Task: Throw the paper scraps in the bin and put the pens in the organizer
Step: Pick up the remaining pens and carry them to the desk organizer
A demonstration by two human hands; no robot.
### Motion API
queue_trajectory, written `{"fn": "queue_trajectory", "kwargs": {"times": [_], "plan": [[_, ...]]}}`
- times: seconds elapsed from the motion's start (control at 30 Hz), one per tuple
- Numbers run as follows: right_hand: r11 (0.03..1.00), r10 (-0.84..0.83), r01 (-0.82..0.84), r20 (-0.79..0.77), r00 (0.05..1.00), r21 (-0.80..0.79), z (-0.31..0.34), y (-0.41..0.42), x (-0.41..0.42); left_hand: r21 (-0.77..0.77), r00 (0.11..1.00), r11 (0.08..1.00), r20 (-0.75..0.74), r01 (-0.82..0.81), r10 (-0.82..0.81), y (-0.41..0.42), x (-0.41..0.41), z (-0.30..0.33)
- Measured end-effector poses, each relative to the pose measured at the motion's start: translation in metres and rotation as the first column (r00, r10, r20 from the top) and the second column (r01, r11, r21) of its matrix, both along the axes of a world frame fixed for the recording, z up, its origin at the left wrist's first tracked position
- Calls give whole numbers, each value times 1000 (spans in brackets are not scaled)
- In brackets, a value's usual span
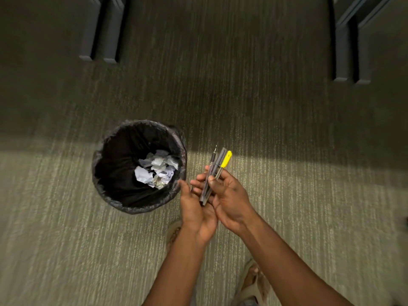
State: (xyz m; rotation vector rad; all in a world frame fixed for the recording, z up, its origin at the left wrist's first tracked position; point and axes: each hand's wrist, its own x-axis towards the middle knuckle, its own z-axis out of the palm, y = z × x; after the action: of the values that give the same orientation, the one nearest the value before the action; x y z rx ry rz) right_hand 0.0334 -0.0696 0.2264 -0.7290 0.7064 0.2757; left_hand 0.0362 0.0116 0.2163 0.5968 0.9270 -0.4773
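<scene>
Fingers [198,181] of the right hand [229,195] were curled round a small bundle of slim pens [215,171], the thumb pressing across the barrels near their middle. Two or three of the pens were dark grey and one was clear-bodied with a bright yellow cap [226,159]; I could not count them surely. Their tips pointed up and away from the person, and their lower ends rested against the left hand [194,206]. That hand lay just beside the right one, palm up and fingers loosely spread, cupped under the bundle rather than closed on anything; whether it really bore any weight I could not tell.

On the ribbed beige carpet [287,195], just to the left of the hands, stood a round waste bin lined with a black plastic bag [114,173]. Crumpled white paper scraps [157,167] lay in a heap at its bottom, towards the near right side. No loose paper showed on the floor or in either hand, so the scrap half of the job looked done, as far as one could see from there.

What remained, I judged, was the pens. No organizer was anywhere in sight; only dark furniture legs [101,40] stood at the far edge of the carpet, so the person would have to carry the bundle elsewhere to finish.
</scene>
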Motion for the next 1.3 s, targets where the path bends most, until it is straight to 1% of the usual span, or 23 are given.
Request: {"fn": "queue_trajectory", "kwargs": {"times": [0.03, 0.07, 0.13, 0.23, 0.3, 0.37, 0.43, 0.53, 0.67, 0.73, 0.8, 0.9, 0.97, 1.03, 1.07, 1.17, 1.23, 1.3], "plan": [[999, 19, -18, 31, 999, -39, 26, 1, 1, 0, 1000, 1000, 19, 8, -8, 5, 0, 26], [994, 42, -36, 63, 997, -102, 53, 2, 4, 31, 997, 998, 49, 50, -51, 11, 0, 53], [966, 82, -50, 115, 990, -255, 109, 5, 11, 164, 978, 975, 124, 147, -168, 24, 0, 112], [898, 123, -30, 185, 975, -438, 189, 17, 24, 323, 915, 924, 272, 205, -298, 41, 0, 197], [853, 173, -22, 243, 954, -522, 237, 31, 34, 425, 866, 878, 329, 220, -376, 56, 5, 247], [819, 228, -6, 317, 921, -574, 282, 51, 44, 517, 837, 830, 344, 210, -426, 75, 14, 291], [815, 254, 10, 372, 893, -580, 322, 75, 55, 587, 820, 790, 354, 180, -449, 96, 27, 330], [838, 270, -10, 399, 876, -546, 378, 112, 70, 595, 794, 789, 401, 153, -456, 132, 43, 380], [858, 361, -126, 409, 838, -499, 446, 149, 92, 556, 776, 819, 451, 142, -441, 182, 65, 431], [824, 446, -188, 406, 798, -534, 478, 156, 113, 559, 766, 820, 472, 123, -436, 205, 80, 450], [759, 547, -247, 386, 742, -602, 512, 155, 140, 554, 756, 826, 492, 110, -430, 225, 99, 469], [624, 705, -320, 337, 624, -713, 559, 147, 179, 575, 719, 809, 510, 123, -472, 247, 126, 497], [546, 770, -334, 304, 561, -768, 582, 145, 201, 598, 687, 789, 516, 138, -511, 257, 143, 512], [480, 805, -313, 268, 530, -820, 597, 148, 223, 612, 657, 776, 524, 151, -541, 265, 163, 524], [461, 814, -304, 260, 520, -833, 602, 149, 234, 617, 647, 771, 525, 158, -553, 268, 174, 530], [446, 828, -311, 255, 499, -839, 609, 151, 270, 635, 618, 753, 525, 173, -585, 272, 210, 545], [462, 816, -298, 269, 512, -835, 606, 150, 294, 647, 612, 743, 520, 174, -596, 271, 235, 549], [487, 795, -276, 289, 533, -829, 600, 148, 321, 650, 629, 742, 510, 166, -587, 268, 264, 550]]}}
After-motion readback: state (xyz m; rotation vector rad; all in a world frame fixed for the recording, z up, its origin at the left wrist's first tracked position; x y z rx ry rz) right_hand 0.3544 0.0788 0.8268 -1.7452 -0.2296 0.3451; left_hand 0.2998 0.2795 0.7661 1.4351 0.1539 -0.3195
